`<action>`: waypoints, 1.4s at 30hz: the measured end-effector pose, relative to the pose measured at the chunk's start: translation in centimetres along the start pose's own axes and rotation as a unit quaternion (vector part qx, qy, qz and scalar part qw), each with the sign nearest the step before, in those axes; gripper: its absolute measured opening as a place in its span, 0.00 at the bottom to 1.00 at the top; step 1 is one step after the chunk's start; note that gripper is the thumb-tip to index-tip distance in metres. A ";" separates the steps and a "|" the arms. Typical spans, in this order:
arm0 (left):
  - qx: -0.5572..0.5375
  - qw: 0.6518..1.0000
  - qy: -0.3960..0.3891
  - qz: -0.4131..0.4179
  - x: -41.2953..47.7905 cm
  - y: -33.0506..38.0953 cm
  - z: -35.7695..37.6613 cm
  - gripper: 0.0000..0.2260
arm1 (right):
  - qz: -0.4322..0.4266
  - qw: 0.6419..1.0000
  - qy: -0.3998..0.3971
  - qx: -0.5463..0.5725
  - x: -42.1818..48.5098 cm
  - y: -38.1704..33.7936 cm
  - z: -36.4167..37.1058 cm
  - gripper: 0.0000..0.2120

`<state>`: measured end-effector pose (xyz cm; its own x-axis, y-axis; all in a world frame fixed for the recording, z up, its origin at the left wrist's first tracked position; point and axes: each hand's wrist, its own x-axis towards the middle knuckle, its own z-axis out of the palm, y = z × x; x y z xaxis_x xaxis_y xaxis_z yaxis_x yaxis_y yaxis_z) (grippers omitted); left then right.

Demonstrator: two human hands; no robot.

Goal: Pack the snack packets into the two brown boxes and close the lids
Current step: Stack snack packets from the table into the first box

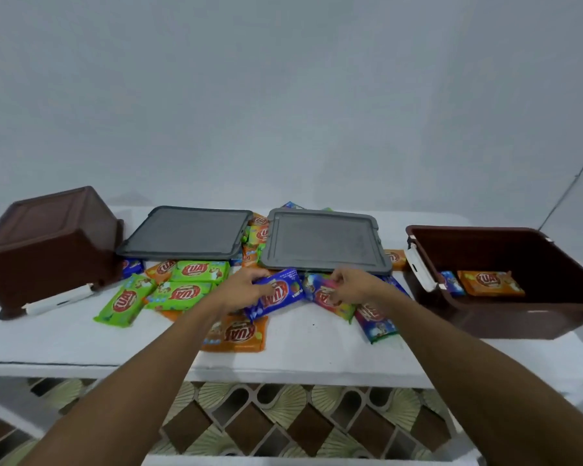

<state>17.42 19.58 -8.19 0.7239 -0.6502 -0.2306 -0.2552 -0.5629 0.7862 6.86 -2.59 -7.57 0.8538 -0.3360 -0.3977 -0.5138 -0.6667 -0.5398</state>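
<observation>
Packets (182,292) lie heaped mid-table (64,338), partly under two grey lids (186,232) near the far edge. Left hand (249,287) grips a blue packet (283,295); right hand (350,285) pinches a pink packet (322,297). Right brown box (519,317) stands open at the right edge; left brown box (48,243) lies overturned at the left edge.

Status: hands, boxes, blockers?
Left hand grips blue packet; right hand pinches pink packet. Right box open, two packets in; left box overturned. Both grey lids lie on loose packets.

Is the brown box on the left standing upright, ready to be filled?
No, the left brown box is overturned, with its flat bottom facing up and its opening turned down toward the table.
</observation>
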 end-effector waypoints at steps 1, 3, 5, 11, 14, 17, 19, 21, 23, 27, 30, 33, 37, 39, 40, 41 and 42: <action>-0.012 1.000 0.001 0.002 0.0 0.2 -0.2 0.07 | 0.008 1.000 -0.006 0.030 -0.1 0.0 -0.8 0.15; -0.018 1.000 -0.008 0.005 0.1 1.0 -0.4 0.09 | 0.031 0.994 -0.049 0.098 -0.4 0.0 -2.8 0.16; -0.015 0.999 -0.024 0.019 0.4 2.2 -0.6 0.11 | 0.026 0.991 -0.082 0.101 -0.8 -0.2 -5.0 0.15; -0.063 0.994 -0.060 0.072 2.5 8.4 -0.1 0.13 | -0.053 0.995 -0.041 0.072 -4.1 1.1 -12.9 0.08; -0.072 0.988 -0.082 0.111 3.9 13.4 1.9 0.11 | -0.058 0.994 -0.009 0.096 -6.1 5.0 -17.2 0.09; -0.059 0.983 -0.107 0.138 5.8 18.9 5.2 0.12 | -0.037 0.992 0.011 0.124 -7.5 10.8 -20.9 0.10; -0.038 0.979 -0.121 0.157 7.3 22.3 8.0 0.14 | -0.022 0.991 0.017 0.129 -8.1 15.0 -22.8 0.10; -0.015 0.976 -0.132 0.175 8.8 25.2 10.8 0.13 | -0.017 0.996 0.013 0.083 -8.4 18.6 -24.1 0.09; 0.018 0.970 -0.156 0.183 10.0 27.6 13.7 0.11 | -0.019 1.000 -0.005 -0.002 -8.0 21.3 -24.7 0.09; 0.125 0.949 -0.243 0.154 13.1 29.1 19.7 0.08 | -0.039 0.974 -0.060 -0.213 -6.2 23.7 -24.6 0.16; 0.199 0.927 -0.302 0.098 14.7 28.2 23.0 0.09 | -0.042 0.960 -0.150 -0.233 -4.7 24.6 -24.1 0.19; 0.267 0.889 -0.368 0.051 15.5 26.7 25.1 0.09 | -0.054 0.936 -0.211 -0.277 -3.3 25.7 -23.4 0.19; 0.286 0.896 -0.338 0.036 16.0 25.3 25.9 0.11 | -0.091 0.919 -0.204 -0.326 -2.0 26.8 -22.7 0.18; 0.251 0.911 -0.327 0.025 16.4 25.0 25.8 0.10 | -0.104 0.914 -0.217 -0.325 -1.7 26.9 -22.8 0.16; 0.236 0.913 -0.331 0.014 16.5 25.0 25.9 0.10 | -0.109 0.913 -0.226 -0.321 -1.6 26.9 -22.9 0.15; 0.231 0.913 -0.335 0.007 16.6 25.0 25.9 0.10 | -0.112 0.914 -0.234 -0.313 -1.5 26.9 -23.0 0.14; 0.231 0.913 -0.337 0.002 16.6 24.9 26.0 0.11 | -0.114 0.915 -0.241 -0.304 -1.4 26.8 -23.1 0.14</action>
<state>6.41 -18.51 -7.32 0.2041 -0.7314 -0.6507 -0.6123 -0.6140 0.4981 -6.19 -35.32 -4.34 0.7220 0.0927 -0.6857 -0.0603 -0.9788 -0.1958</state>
